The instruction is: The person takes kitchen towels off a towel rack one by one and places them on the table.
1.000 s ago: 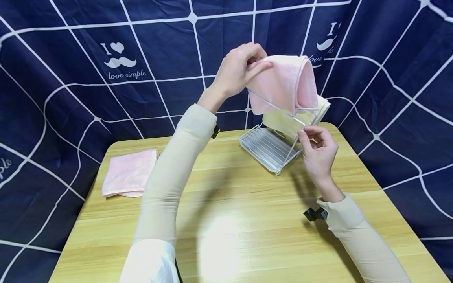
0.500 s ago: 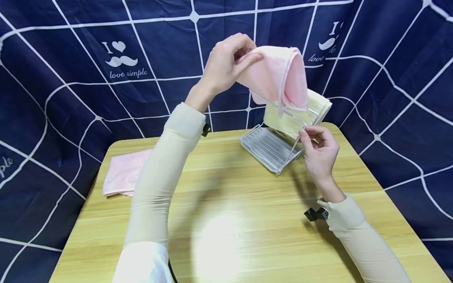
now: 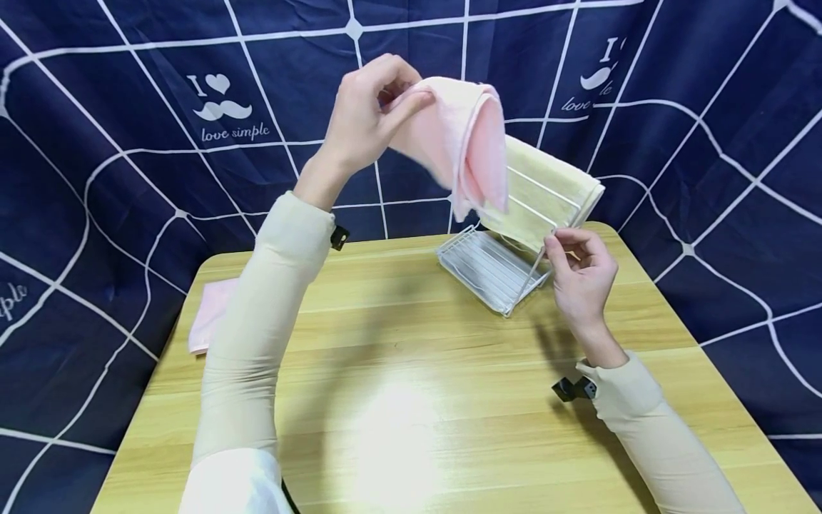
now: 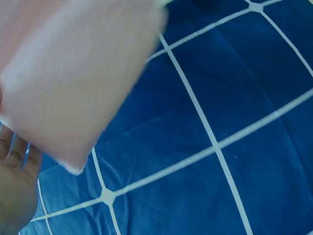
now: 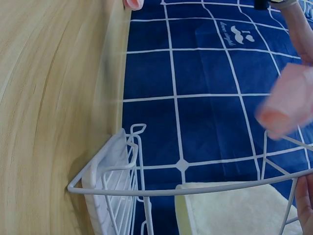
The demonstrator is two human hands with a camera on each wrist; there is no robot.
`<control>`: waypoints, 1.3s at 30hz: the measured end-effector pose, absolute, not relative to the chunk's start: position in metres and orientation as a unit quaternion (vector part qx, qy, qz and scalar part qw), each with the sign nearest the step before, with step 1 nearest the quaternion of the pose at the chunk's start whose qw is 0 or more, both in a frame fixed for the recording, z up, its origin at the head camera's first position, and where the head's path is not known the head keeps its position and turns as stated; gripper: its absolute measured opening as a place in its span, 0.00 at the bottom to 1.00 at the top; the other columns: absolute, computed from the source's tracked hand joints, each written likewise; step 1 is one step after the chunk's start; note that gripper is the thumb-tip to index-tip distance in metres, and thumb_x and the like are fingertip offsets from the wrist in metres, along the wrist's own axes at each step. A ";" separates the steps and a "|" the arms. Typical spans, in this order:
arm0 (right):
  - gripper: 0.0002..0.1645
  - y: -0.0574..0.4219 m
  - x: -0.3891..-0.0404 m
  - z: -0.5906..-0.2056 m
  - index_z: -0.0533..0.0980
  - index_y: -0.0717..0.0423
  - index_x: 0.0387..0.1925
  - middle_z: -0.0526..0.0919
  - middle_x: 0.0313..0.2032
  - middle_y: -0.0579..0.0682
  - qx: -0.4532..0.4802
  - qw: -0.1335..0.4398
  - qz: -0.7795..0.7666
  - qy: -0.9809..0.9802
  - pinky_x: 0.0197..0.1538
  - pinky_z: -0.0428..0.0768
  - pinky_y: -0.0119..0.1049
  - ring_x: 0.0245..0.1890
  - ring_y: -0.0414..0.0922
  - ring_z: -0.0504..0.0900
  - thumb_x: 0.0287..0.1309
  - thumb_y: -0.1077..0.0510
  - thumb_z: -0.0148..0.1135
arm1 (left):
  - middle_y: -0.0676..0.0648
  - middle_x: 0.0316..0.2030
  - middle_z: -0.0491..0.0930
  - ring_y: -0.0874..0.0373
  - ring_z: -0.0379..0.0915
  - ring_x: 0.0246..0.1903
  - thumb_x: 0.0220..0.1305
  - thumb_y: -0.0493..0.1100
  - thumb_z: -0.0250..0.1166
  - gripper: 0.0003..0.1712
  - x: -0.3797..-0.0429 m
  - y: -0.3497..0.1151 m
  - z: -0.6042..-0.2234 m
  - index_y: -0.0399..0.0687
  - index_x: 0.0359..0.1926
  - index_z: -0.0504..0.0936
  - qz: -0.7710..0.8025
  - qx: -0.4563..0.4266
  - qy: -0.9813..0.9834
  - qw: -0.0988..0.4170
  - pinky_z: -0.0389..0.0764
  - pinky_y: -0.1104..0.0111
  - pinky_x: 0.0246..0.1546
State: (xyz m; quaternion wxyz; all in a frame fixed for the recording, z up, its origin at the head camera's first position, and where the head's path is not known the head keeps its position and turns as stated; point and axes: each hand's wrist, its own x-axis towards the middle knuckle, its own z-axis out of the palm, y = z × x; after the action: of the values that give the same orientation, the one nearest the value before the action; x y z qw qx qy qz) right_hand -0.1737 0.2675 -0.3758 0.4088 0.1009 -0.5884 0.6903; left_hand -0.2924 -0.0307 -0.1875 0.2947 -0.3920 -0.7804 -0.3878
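Note:
My left hand (image 3: pixel 369 114) pinches a folded pink towel (image 3: pixel 449 121) by its edge, thumb in front, held up left of a white wire rack (image 3: pixel 475 268). Doubled over, the towel hangs with its lower corner overlapping the rack's upper part in the head view. Draped across the rack's top bars is a pale yellow towel (image 3: pixel 546 182). At the rack's near upper corner, my right hand (image 3: pixel 583 275) grips the wire between thumb and fingers. The right wrist view has the rack's long wire (image 5: pixel 195 191) close up, with the yellow towel (image 5: pixel 234 210) behind it.
Another folded pink towel (image 3: pixel 212 310) lies at the table's left side, partly hidden by my left forearm. The rack stands near the back right of the wooden table (image 3: pixel 398 357). A navy curtain (image 3: pixel 289 86) with white lines surrounds the table's back and sides.
My left hand has drawn the pink towel up and leftward off the rack's bars, uncovering more of the yellow towel. My right hand keeps its grip on the rack.

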 end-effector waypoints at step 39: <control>0.08 0.269 -0.173 -0.376 0.84 0.66 0.37 0.88 0.31 0.44 0.113 0.411 0.687 -0.588 0.34 0.82 0.21 0.29 0.34 0.87 0.58 0.77 0.68 | 0.46 0.26 0.76 0.59 0.65 0.27 0.65 0.41 0.75 0.08 -0.245 -0.161 -0.285 0.41 0.35 0.85 -0.264 -0.331 -0.867 0.262 0.60 0.74 0.33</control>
State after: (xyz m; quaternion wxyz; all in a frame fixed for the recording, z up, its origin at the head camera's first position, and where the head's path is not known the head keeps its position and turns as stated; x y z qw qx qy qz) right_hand -0.1731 0.2691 -0.3763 0.4113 0.1132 -0.5881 0.6871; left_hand -0.2454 -0.1606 -0.2854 0.2618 -0.3311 -0.8673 -0.2640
